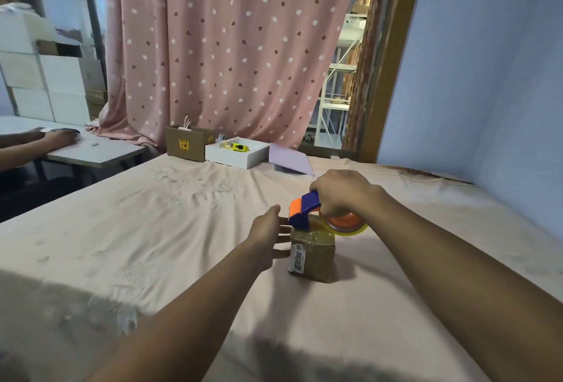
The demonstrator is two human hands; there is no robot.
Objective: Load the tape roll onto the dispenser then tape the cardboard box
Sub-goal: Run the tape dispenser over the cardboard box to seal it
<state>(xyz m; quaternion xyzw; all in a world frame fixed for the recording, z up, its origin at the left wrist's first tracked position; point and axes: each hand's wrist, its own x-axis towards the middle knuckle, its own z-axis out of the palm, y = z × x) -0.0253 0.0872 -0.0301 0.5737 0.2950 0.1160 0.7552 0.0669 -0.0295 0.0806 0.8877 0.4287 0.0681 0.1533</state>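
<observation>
Curtain: a pink curtain (231, 46) with light and dark spots hangs behind everything, reaching down to the far edge of the table.
Table: a wide table under a pale pink cloth (152, 229), creased and a bit stained.
Far edge: a brown carton (187, 143) stands beside a shallow white box (237, 157) with a yellow item in it; a lilac sheet (289, 159) leans next to that.
Side desk: off to the left another person's hand (59, 138) rests on a grey desk (97, 153).
Cardboard box: the small cardboard box (313, 256) sits on the cloth in front of the person, a white label on its left face, shiny tape across the top.
Right hand: the right hand (341, 195) is wrapped around the handle of the tape dispenser (306, 211), fingers curled tight.
Dispenser: blue and orange, its front end pressed on the box top's far left edge.
Tape roll: the tape roll (347, 226) sits loaded on the orange hub, above the box's far right.
Left hand: the left hand (269, 235) has its fingers stretched out and slightly spread, tips against the box's left side.
</observation>
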